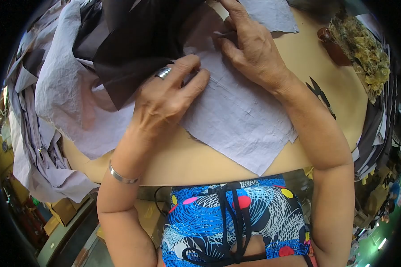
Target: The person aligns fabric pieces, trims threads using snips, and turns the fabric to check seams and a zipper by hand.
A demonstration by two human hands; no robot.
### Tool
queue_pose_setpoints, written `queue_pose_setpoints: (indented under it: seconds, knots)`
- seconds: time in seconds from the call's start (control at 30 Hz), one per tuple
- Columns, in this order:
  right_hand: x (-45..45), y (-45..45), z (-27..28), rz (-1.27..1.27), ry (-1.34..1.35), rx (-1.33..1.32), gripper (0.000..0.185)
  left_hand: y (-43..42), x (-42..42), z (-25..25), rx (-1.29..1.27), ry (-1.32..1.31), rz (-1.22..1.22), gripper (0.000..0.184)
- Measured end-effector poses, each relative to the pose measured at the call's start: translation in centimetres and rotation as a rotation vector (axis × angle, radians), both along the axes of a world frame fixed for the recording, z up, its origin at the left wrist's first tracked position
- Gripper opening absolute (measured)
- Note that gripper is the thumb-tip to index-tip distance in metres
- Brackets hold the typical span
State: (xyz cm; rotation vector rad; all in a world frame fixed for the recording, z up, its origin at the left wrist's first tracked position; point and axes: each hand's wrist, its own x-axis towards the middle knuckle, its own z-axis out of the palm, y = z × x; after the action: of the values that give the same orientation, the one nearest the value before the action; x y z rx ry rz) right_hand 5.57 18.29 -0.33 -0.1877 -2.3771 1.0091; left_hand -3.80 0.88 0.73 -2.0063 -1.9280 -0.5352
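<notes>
Pale grey-lilac cloth (240, 111) lies on the tan table with one corner pointing toward my body. My left hand (169, 89), with a wide silver ring, rests where dark cloth (133, 49) meets the pale piece; its fingers are bent and pressed together, and the fingertips are partly hidden. Near the top, my right hand (254, 49) pinches a small fold of cloth between thumb and fingers, with the index finger stretched upward. The dark cloth lies bunched at the upper left, over more pale cloth (58, 89).
Black thread snips (321, 95) lie right of my right forearm. A brown object (333, 46) and a clump of yellowish tangled threads (367, 53) are at the upper right. Layered cloth hangs over the left table edge (84, 169) and at the right. Cardboard boxes (62, 211) stand lower left.
</notes>
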Motion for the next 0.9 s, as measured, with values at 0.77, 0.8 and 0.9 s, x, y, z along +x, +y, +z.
queue_pose_setpoints:
  seconds: [0.77, 0.8, 0.9]
  knots:
    - [-0.2, 1.0, -0.2, 0.078, 0.051, 0.010, 0.077, -0.9, 0.5, -1.1, 0.019, -0.027, 0.009, 0.026]
    - [0.0, 0.8, 0.2, 0.082, 0.038, -0.046, 0.076, -0.9, 0.6, -1.1, 0.015, -0.025, 0.011, 0.026]
    - [-0.4, 0.9, -0.5, 0.093, 0.066, -0.051, 0.075, -0.9, 0.5, -1.1, 0.013, -0.018, 0.014, 0.027]
